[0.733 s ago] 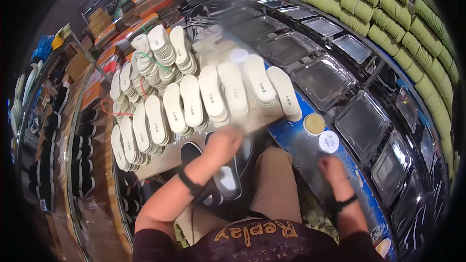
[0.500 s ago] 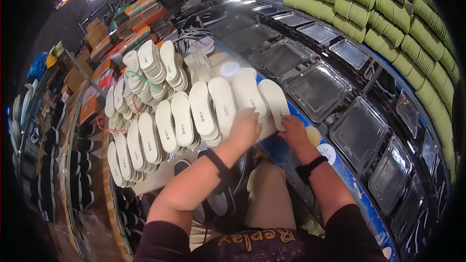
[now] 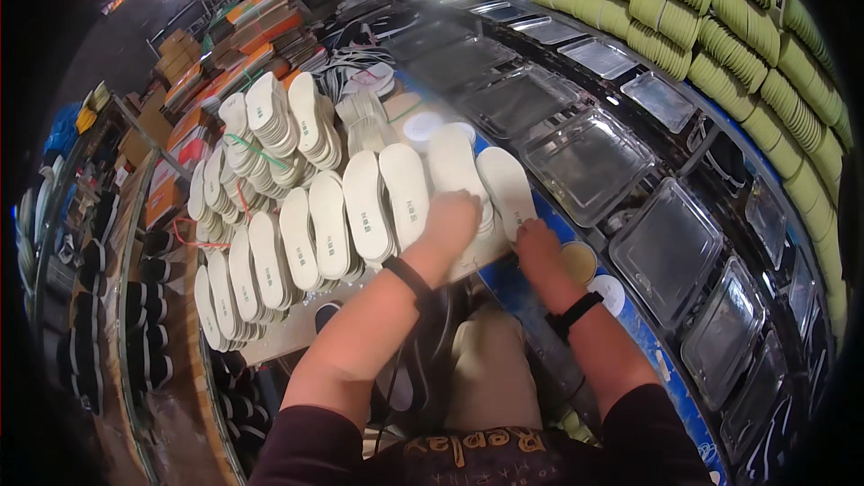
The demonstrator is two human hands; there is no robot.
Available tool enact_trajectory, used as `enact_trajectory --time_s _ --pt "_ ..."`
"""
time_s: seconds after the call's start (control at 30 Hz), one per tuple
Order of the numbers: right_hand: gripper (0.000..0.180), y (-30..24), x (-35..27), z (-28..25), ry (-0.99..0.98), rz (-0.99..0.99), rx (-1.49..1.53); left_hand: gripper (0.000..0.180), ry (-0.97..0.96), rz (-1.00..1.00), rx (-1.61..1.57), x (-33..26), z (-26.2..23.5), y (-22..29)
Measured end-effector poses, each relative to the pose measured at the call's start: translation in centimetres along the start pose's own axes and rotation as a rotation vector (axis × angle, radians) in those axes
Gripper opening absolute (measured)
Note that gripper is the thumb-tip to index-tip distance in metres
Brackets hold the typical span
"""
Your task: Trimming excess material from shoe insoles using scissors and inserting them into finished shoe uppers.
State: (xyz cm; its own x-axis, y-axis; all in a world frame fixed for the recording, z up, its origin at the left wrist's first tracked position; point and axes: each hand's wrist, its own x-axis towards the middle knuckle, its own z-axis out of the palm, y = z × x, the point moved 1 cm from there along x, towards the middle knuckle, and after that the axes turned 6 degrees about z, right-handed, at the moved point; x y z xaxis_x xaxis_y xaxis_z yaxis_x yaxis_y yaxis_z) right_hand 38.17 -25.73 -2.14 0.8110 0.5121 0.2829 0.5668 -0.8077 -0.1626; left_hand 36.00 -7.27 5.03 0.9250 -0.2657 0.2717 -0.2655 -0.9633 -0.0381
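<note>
Rows of white shoe insoles [image 3: 328, 225] lie stacked on a board in front of me. My left hand [image 3: 453, 220] rests on the near end of one insole stack [image 3: 452, 165], fingers curled over it. My right hand [image 3: 536, 245] touches the near end of the rightmost insole stack [image 3: 507, 184] at the board's right edge. Both wrists carry black bands. Whether either hand truly grips a stack is hard to tell.
Tied bundles of white insoles [image 3: 270, 130] sit at the back left. Clear-lidded moulds [image 3: 589, 157] curve along a blue rail [image 3: 643, 342] on the right, with green insole stacks [image 3: 711, 31] above. Black soles [image 3: 148, 306] line the left shelves. Two round lids [image 3: 594, 274] lie near my right wrist.
My right hand rose from beside my lap to the rightmost insole stack. My left hand moved up and right along the row onto a stack near it.
</note>
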Motion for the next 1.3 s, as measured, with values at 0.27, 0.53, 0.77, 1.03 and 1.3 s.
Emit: enact_trajectory --time_s 0.27,0.53,0.77,1.03,1.3 --pt "0.020 0.3 -2.0 -7.9 0.405 0.153 0.646 0.028 0.898 -0.581 -1.115 -15.0 -13.8 -4.4" --pt "0.035 -12.7 -14.3 -13.3 0.085 -0.304 0.834 0.039 0.404 -0.400 -0.470 -37.8 -17.2 4.2" --pt "0.038 -15.0 -19.2 -3.0 -0.330 -0.466 0.941 0.035 0.169 -0.570 -0.863 -44.1 -10.3 6.7" --pt "0.061 -21.9 -15.9 0.5 -0.148 -0.131 0.770 0.067 -0.310 -1.015 -0.351 -35.5 -8.6 3.4" --pt "0.036 -18.3 -17.5 -6.6 -0.588 0.027 0.856 0.030 -0.031 -0.755 -0.865 -42.9 -11.3 3.2"
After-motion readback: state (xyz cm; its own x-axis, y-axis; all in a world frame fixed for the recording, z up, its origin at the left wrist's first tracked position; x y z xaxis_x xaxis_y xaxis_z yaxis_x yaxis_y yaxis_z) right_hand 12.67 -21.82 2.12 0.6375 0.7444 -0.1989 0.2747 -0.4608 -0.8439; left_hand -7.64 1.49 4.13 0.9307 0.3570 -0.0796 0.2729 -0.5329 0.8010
